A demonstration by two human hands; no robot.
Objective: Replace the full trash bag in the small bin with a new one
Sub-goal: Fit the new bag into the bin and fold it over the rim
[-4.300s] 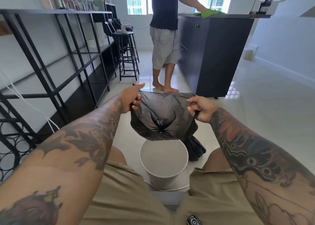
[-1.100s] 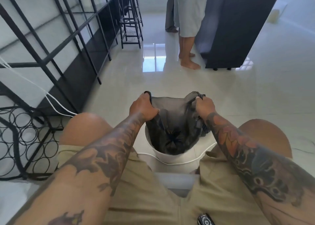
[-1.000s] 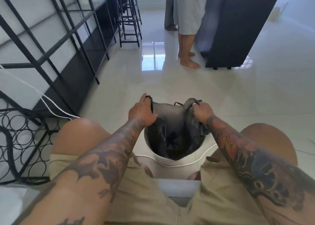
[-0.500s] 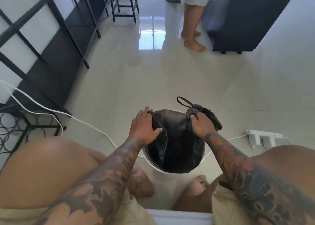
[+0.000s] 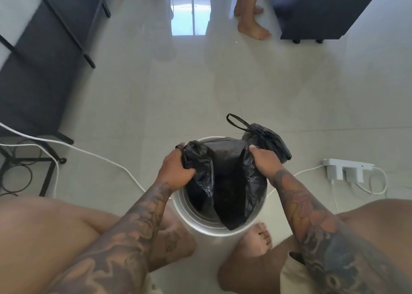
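Observation:
A small white bin (image 5: 198, 222) stands on the floor between my bare feet. A new black trash bag (image 5: 227, 182) hangs down inside it, its mouth held open. My left hand (image 5: 176, 168) grips a bunched part of the bag's edge at the bin's left rim. My right hand (image 5: 264, 160) grips the opposite edge at the right rim. The full black bag (image 5: 269, 142), tied shut with a loop handle, lies on the floor just behind the bin, partly hidden by my right hand.
A white power strip (image 5: 343, 171) with plugged cables lies to the right of the bin. A white cable (image 5: 89, 154) crosses the floor at left beside a black metal shelf frame (image 5: 66, 37). Another person's bare feet (image 5: 252, 26) stand by a dark cabinet (image 5: 316, 10) ahead.
Both hands have lowered the new bag from above the bin down into it and spread its edge toward the rim. My view has tilted down onto the bin.

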